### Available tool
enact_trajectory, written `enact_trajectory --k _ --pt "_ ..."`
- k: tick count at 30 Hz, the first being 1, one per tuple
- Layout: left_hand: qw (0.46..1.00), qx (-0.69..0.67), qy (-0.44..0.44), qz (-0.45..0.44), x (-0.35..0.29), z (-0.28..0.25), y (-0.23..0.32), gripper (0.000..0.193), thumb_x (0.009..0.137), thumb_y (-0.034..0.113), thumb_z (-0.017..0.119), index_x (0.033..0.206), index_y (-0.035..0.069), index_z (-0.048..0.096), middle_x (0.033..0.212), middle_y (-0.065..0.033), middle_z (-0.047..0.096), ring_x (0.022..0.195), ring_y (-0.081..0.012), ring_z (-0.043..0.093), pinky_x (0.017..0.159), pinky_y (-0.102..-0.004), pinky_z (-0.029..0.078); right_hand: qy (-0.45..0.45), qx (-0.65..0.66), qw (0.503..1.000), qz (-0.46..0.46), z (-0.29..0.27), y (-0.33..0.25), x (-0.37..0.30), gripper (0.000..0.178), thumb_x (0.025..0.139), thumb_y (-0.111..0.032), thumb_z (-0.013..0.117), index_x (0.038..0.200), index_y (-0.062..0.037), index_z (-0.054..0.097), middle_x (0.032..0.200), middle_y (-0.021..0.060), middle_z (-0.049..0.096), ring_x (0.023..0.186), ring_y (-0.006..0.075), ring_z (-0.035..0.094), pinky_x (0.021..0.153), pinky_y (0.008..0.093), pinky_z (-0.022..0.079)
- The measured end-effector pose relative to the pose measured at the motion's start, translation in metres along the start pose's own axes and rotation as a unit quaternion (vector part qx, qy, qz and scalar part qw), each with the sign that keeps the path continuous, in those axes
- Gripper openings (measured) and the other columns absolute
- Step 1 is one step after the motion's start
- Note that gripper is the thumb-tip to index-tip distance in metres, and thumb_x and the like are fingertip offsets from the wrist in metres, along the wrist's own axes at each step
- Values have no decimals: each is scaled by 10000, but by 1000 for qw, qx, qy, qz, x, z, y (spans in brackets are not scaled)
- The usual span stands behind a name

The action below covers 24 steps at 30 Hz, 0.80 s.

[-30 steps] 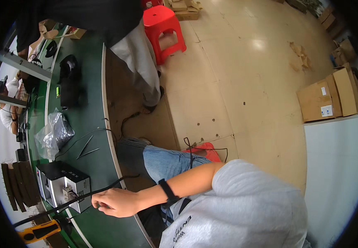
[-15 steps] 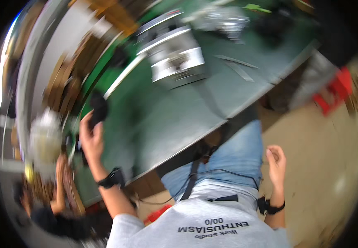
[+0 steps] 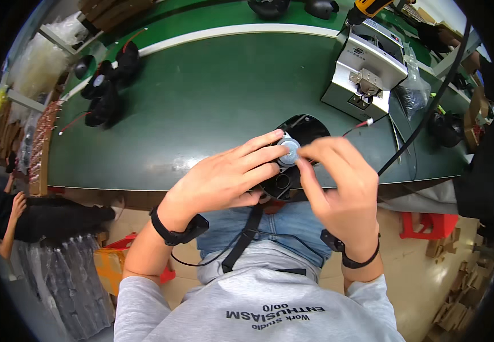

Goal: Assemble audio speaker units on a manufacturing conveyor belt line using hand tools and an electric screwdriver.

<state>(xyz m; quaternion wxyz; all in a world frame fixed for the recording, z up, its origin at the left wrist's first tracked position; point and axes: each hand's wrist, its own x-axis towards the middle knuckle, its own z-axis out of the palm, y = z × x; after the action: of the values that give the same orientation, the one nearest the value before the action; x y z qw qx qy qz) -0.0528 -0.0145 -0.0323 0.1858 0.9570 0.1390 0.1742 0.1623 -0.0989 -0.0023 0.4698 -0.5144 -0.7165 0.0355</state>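
A black plastic housing (image 3: 309, 126) sits at the near edge of the green workbench, in front of my body. Set in it is a round silver disc-shaped part (image 3: 287, 153). My left hand (image 3: 215, 179) grips the housing from the left, its fingertips lying on the silver part. At the disc's right side, my right hand (image 3: 346, 182) is closed in a pinch. Whatever its fingertips hold, if anything, is hidden. A thin wire with a white connector (image 3: 369, 122) trails out to the right of the housing.
Several black housings (image 3: 104, 105) with wires lie at the bench's left. At the right stands a silver-white box machine (image 3: 358, 68), below a yellow-black power tool (image 3: 369, 8). A black cable (image 3: 429, 114) hangs across the right side. Another person's hand (image 3: 18, 204) shows far left.
My view has swung round to face the bench squarely. My left hand, earlier reaching out with a dark object, and my right hand, earlier off the bench, now meet at the black housing.
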Motion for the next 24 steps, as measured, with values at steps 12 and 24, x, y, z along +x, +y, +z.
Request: enact_trajectory --k 12,24 --pt "970 -216 78 -84 39 16 -24 590 658 112 930 1062 30 507 1399 -233 506 1373 -441 522 1064 -478 513 -128 -43 968 211 5 25 22 339 771 -128 867 1017 -12 665 905 174 719 802 358 713 691 418 556" --pt "949 -272 162 -11 50 35 -50 788 645 113 908 1294 35 468 1341 -211 562 1282 -382 599 1029 -466 532 -127 -46 956 262 7 34 30 334 729 -123 866 1012 -40 709 763 141 709 643 288 715 589 354 557"
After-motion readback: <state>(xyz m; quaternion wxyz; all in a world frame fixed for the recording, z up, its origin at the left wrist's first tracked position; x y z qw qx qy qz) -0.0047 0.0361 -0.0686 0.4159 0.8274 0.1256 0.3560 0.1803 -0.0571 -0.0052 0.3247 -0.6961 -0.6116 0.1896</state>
